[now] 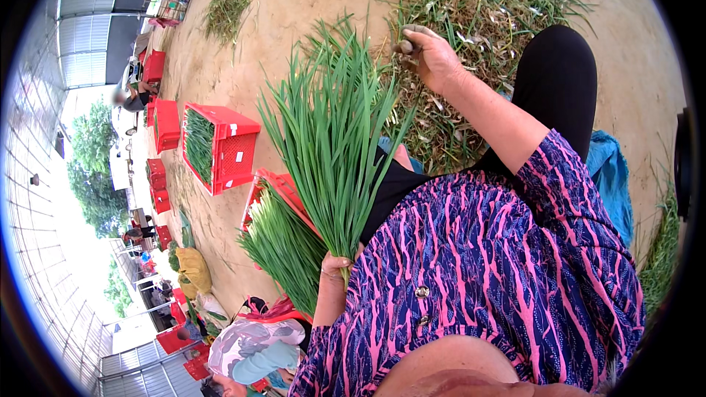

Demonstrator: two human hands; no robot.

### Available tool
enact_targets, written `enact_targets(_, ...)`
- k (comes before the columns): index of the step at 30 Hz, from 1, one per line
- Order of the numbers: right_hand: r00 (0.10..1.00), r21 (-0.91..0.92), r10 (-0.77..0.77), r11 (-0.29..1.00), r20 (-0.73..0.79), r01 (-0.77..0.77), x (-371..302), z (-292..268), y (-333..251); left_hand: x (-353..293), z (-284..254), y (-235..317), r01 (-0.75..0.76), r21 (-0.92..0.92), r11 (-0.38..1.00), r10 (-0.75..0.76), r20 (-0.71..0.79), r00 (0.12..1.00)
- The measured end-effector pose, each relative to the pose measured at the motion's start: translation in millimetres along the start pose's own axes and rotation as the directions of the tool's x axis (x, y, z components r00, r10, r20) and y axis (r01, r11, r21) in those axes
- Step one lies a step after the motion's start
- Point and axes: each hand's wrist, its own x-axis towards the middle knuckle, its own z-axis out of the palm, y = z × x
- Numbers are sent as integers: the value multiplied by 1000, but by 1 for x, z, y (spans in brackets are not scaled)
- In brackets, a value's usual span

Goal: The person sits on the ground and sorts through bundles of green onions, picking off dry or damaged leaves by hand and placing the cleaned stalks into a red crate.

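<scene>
My left hand (337,265) is closed round the stem end of a large bunch of garlic chives (331,147). The long green leaves fan out away from me over my lap and the ground. My right hand (426,55) is raised beyond my knee with its fingers loosely bent and apart, the tips dark with dirt; I see nothing held in it. Below and around that hand lies a heap of loose chive leaves and dry trimmings (478,44). Left of the held bunch, more garlic chives (283,250) with pale stem ends lie in a red crate (298,202).
Another red crate (235,151) filled with chives stands farther left. Beyond it is a row of red crates (166,125). A small pile of trimmings (232,0) lies on the bare floor. A person in a patterned top (250,345) is close at lower left, near a yellow sack (193,272).
</scene>
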Motion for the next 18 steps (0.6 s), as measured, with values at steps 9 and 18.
enact_targets(9, 784, -791, -190, 49, 592, 609, 4, -6, -4, 11, -14, -5, 15, -12, 1000, -15, 45, 999)
enact_targets(18, 822, -760, -43, 357, 568, 543, 21, -14, 19, 12, -17, -4, 39, -1, 999, -39, 65, 997)
